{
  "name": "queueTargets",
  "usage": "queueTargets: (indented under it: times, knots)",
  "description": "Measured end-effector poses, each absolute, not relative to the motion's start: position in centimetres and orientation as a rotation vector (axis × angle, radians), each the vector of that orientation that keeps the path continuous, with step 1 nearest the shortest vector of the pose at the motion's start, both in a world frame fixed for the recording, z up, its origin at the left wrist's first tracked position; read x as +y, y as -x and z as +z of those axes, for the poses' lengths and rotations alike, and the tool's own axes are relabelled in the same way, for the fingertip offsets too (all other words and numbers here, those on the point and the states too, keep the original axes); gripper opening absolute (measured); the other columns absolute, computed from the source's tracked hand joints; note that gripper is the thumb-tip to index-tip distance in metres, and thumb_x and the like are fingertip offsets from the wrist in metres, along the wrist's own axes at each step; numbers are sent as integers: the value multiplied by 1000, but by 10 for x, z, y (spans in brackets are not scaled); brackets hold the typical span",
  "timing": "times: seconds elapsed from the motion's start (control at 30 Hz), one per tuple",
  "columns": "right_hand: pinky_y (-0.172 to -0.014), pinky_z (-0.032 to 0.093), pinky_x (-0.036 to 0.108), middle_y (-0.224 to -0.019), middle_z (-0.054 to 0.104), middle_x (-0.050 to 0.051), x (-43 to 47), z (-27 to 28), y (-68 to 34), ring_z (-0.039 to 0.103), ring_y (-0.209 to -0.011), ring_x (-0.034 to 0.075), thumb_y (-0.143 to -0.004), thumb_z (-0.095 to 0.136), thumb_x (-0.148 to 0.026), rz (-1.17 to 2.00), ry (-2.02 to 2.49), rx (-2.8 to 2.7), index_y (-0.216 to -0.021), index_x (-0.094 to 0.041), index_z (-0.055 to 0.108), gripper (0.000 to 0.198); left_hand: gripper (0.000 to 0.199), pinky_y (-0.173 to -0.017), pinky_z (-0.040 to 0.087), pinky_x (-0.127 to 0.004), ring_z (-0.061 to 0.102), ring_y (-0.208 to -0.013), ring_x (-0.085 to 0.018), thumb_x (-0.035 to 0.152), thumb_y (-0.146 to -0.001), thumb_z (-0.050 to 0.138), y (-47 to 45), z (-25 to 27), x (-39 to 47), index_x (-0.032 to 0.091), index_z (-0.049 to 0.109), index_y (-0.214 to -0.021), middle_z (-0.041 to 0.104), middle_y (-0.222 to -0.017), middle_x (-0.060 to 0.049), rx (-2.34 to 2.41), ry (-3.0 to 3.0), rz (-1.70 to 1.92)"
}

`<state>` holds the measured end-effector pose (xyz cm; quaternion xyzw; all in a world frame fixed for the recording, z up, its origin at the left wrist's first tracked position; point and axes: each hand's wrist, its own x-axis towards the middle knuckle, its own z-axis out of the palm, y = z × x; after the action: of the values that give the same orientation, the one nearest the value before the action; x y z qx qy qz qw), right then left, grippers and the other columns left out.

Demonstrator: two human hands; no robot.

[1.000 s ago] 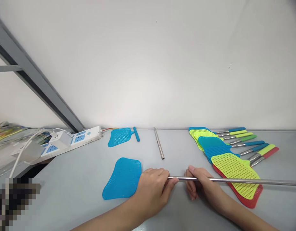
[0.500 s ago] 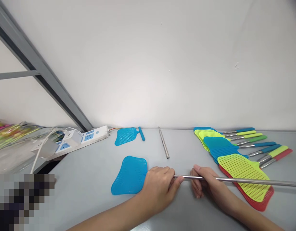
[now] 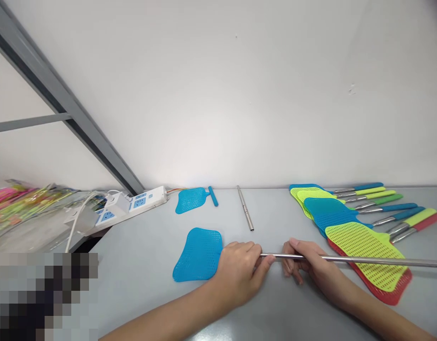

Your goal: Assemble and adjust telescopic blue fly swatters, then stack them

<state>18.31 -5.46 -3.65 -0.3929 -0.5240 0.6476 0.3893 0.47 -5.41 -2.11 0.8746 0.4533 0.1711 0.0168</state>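
One blue fly swatter (image 3: 198, 255) lies across the lower half of the frame: its flat, perforated head, broad with softly curved edges, sits just left of bottom centre, and a thin, shiny metal rod (image 3: 367, 260) runs from it nearly level to the right edge of the frame (where its end is cut off). The rod thickens toward that edge and passes in front of a heap of swatters (image 3: 365, 255) in yellow, blue and red at the right.

The left hand (image 3: 239, 272) comes in from the bottom, back of the hand up, its fingers clamped around the swatter where head and rod meet; that joint is hidden, and the thumb points right along the rod. Near it, the right hand (image 3: 314, 260) reaches in from the lower right corner, thumb uppermost, its fingers bent loosely about the rod (whether they press on it, I can't tell).

Farther back on the grey table (image 3: 140, 265), a small blue swatter (image 3: 191, 200) and a collapsed metal tube (image 3: 245, 208) lie above the hands, near the wall.
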Motion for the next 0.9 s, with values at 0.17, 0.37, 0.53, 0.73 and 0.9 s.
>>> queueTargets:
  times: [0.17, 0.37, 0.53, 0.73, 0.9]
  knots:
    - [-46, 36, 24, -60, 53, 4, -54, -36, -184, 47, -49, 11, -83, 30, -43, 1627, 1003, -1337, -60, -13, 50, 43, 30, -49, 30, -23, 45, -49, -10, 32, -84, 35, -5, -21, -54, 17, 45, -60, 52, -56, 1, 1396, -2724, 558]
    - [-46, 36, 24, -62, 54, 3, -54, -35, -184, 45, -43, 9, -83, 30, -42, 1587, 1048, -1333, -64, -13, 51, 40, 33, -51, 30, -23, 45, -51, -10, 34, -85, 32, -6, -23, -52, 17, 44, -61, 52, -57, 1, 1412, -2725, 495]
    - [-46, 35, 24, -61, 54, 3, -53, -35, -184, 44, -42, 8, -84, 30, -41, 1580, 1053, -1335, -64, -13, 51, 40, 33, -52, 29, -23, 44, -52, -10, 35, -86, 31, -6, -24, -52, 17, 44, -61, 51, -57, 1, 1413, -2723, 490]
    - [-46, 35, 24, -60, 52, 2, -54, -36, -185, 44, -44, 9, -84, 30, -40, 1607, 1023, -1305, -64, -13, 50, 39, 34, -51, 28, -22, 44, -51, -10, 35, -86, 30, -6, -23, -52, 17, 43, -60, 51, -57, 2, 1416, -2719, 483]
    - [-45, 35, 23, -57, 51, 2, -54, -36, -184, 45, -45, 10, -84, 30, -38, 1640, 1009, -1304, -61, -13, 50, 39, 34, -51, 28, -23, 44, -52, -10, 36, -86, 30, -6, -24, -51, 17, 43, -60, 50, -56, 2, 1421, -2710, 464]
